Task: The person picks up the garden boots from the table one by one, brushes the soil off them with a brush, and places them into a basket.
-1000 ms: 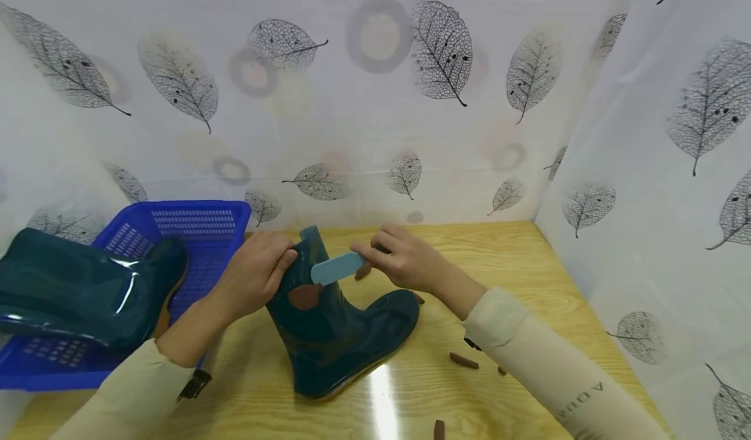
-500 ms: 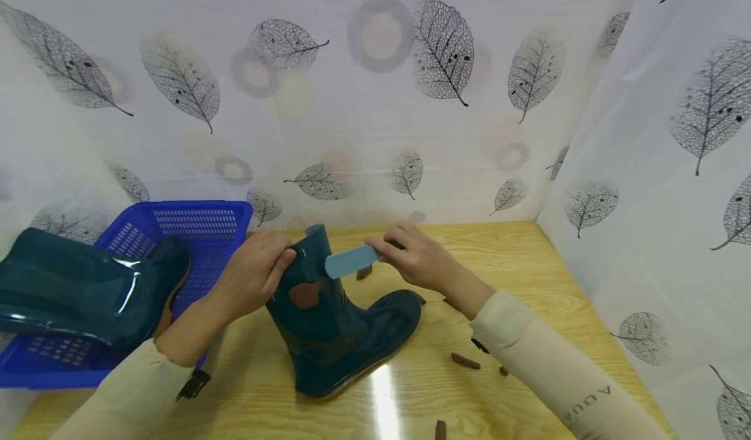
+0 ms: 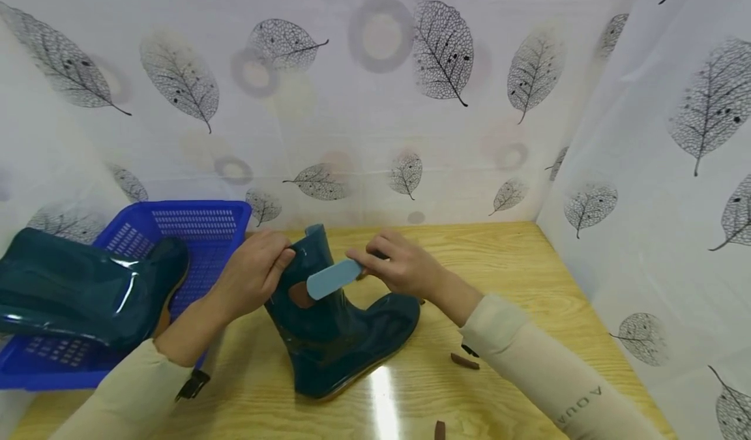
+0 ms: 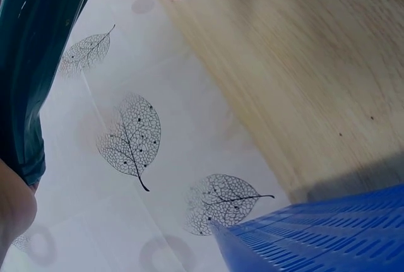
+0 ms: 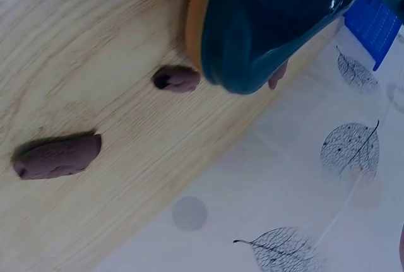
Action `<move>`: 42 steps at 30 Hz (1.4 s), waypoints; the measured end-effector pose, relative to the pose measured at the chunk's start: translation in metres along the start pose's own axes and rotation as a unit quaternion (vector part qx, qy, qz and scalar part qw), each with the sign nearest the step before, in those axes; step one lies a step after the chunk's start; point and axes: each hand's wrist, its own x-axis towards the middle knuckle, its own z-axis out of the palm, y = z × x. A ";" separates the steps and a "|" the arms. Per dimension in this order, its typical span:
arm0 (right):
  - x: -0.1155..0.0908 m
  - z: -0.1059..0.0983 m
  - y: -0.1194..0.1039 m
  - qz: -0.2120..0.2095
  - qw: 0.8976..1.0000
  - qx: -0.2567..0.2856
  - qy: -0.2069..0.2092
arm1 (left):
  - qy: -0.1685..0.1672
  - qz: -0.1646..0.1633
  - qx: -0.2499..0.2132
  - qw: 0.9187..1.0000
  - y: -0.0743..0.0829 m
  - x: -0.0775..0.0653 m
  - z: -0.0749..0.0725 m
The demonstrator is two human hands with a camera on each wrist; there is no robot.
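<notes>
In the head view, my left hand (image 3: 252,270) grips the top of a glossy dark green rubber boot (image 3: 328,336), fingers over the rim and thumb on the near side. The boot stands on the table, toe to the right. A brown clay-like patch (image 3: 299,294) sticks to its shaft. My right hand (image 3: 401,264) pinches a flat light blue plastic scraper (image 3: 334,279) with a rounded end. That end lies over the patch's right edge; I cannot tell how firmly it touches. The left wrist view shows part of the boot shaft (image 4: 31,64).
A blue slotted basket (image 3: 202,231) stands at the left, with a second green boot (image 3: 82,290) lying across it. Several brown clumps lie on the wooden table (image 3: 499,257), one of them a brown strip (image 3: 465,361). A leaf-print curtain (image 3: 375,127) hangs behind.
The scraper first moved right, away from the brown patch, then came back left and down over its right edge. My left hand and the boot have stayed nearly still.
</notes>
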 end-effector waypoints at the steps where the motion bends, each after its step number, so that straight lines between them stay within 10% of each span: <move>1: 0.002 0.001 -0.002 -0.006 1.000 -0.007 0.000 | -0.001 -0.001 -0.001 1.000 0.000 0.000 0.000; 23: 0.024 0.000 -0.029 -0.108 0.989 -0.101 -0.005 | -0.007 0.007 -0.015 1.000 0.002 0.003 0.001; 32: -0.012 -0.015 -0.001 -0.040 0.996 -0.073 -0.019 | -0.008 0.011 -0.011 1.000 0.003 0.003 0.001; 42: 0.014 0.015 -0.019 -0.053 0.996 -0.069 0.009 | -0.005 0.003 -0.009 1.000 0.002 -0.001 0.000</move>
